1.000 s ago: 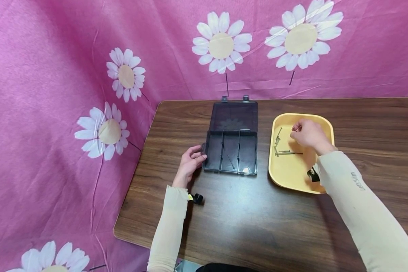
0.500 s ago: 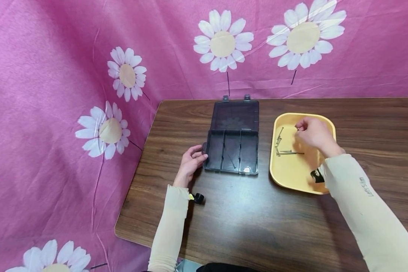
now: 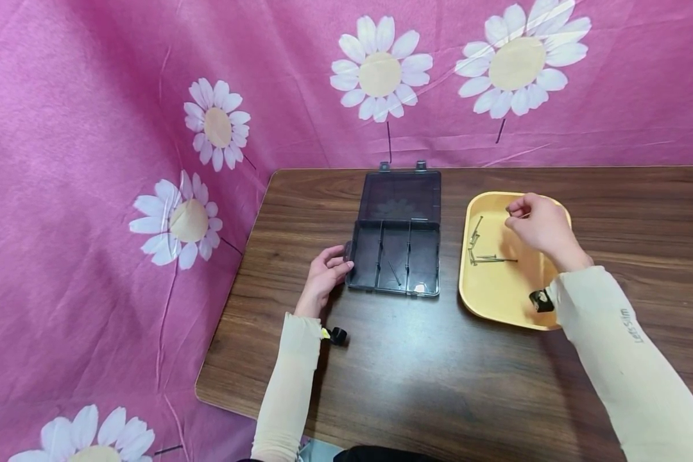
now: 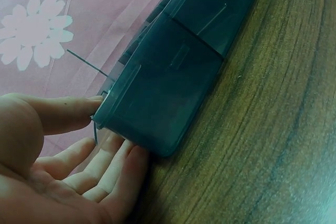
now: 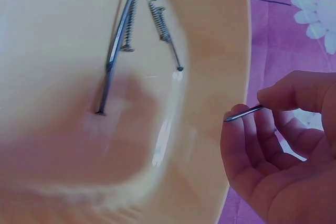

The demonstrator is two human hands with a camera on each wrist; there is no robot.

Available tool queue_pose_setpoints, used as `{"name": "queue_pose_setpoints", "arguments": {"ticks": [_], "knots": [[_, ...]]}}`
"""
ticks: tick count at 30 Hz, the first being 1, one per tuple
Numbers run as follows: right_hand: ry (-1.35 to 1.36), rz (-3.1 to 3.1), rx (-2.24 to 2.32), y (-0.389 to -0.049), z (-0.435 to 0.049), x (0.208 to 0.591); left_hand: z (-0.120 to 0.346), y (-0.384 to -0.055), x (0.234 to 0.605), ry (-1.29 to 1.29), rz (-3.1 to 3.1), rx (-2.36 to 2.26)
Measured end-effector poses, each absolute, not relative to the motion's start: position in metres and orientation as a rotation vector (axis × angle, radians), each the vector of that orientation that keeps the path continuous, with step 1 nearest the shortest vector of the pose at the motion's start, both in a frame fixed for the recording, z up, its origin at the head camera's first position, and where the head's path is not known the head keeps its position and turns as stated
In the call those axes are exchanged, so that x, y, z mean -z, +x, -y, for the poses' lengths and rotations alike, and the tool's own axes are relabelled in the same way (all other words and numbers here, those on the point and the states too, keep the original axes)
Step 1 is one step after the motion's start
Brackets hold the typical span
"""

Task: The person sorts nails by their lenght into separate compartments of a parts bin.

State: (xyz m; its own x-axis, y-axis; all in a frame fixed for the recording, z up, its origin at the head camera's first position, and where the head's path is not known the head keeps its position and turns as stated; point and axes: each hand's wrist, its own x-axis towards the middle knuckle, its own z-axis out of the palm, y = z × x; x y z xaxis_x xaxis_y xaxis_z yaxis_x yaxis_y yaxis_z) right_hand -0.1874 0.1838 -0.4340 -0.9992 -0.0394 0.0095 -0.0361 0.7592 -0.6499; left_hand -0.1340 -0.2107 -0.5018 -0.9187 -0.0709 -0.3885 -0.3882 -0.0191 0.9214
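Observation:
My right hand [image 3: 539,228], over the far right part of the yellow tray [image 3: 505,308], pinches a nail [image 5: 244,114] between thumb and fingers; its pointed end shows in the right wrist view. Below in the tray lie long nails [image 5: 118,45] and several screws [image 5: 159,22], grouped toward its left side. My left hand [image 3: 325,276] holds the left side of a dark see-through compartment box [image 4: 152,87], thumb at the upper edge and fingers against the side wall. The box's lid [image 3: 401,196] is laid back. One nail [image 3: 394,273] rests in the middle compartment.
Box and tray stand apart on a brown wood-grain table [image 3: 410,372], the box left of the tray. A pink cloth [image 3: 289,77] with white flowers hangs behind and at the left. Small black cameras are worn on both wrists.
My right hand has drawn slightly right and toward me over the tray, still pinching the nail. My left hand keeps its place on the box. The head view shifts slightly.

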Motion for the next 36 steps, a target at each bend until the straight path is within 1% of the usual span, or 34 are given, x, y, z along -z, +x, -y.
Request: {"name": "queue_pose_setpoints", "arguments": {"ticks": [7, 21, 29, 36], "knots": [[-0.046, -2.961, 1.144, -0.184, -0.177, 0.422, 0.21, -0.135, 0.5, -0.535, -2.027, -2.0], [-0.079, -2.904, 1.294, -0.179, -0.154, 0.399, 0.211, -0.136, 0.497, -0.505, -2.052, -1.978], [-0.102, -2.808, 1.522, -0.177, -0.135, 0.394, 0.21, -0.136, 0.497, -0.493, -2.072, -1.979], [-0.093, -2.76, 1.622, -0.174, -0.123, 0.394, 0.21, -0.136, 0.497, -0.497, -2.085, -1.977]]}}
